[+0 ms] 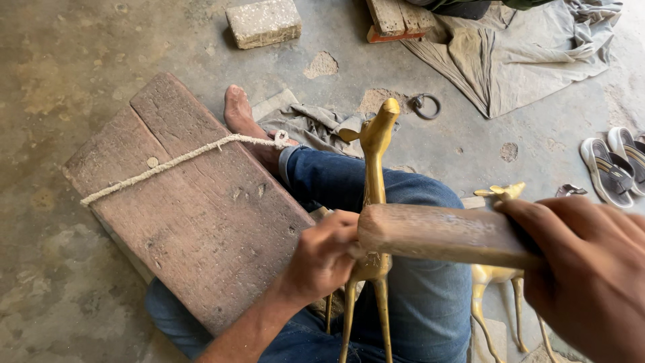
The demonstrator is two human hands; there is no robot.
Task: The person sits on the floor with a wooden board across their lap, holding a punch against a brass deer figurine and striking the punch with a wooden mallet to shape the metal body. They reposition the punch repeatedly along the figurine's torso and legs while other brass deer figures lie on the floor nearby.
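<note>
A rough wooden board (195, 202) is seen at the left, laid slantwise across the person's lap over the concrete floor (60, 81). A pale twisted rope (175, 161) is stretched across its top and is looped around the toes of a bare foot (245, 124) at the board's far edge. Beyond the board, a grey stone block (263, 22) is set on the floor.

Towards the middle, the left hand (322, 259) is closed around the body of a brass deer figure (373, 202), which is held upright above the jeans-clad leg (403, 269), its long neck rising and its thin legs hanging down. Just beyond its head, a small metal ring (425, 105) is seen on the floor.

A wooden mallet (437, 235) is held level, its rounded end touching the figure's body beside the left fingers. Its other end is gripped in the closed right hand (584, 275). Behind the mallet, a second brass deer (500, 269) is stood on the floor. Farther right, a crumpled grey cloth (524, 54) and a pair of sandals (615, 168) are seen.
</note>
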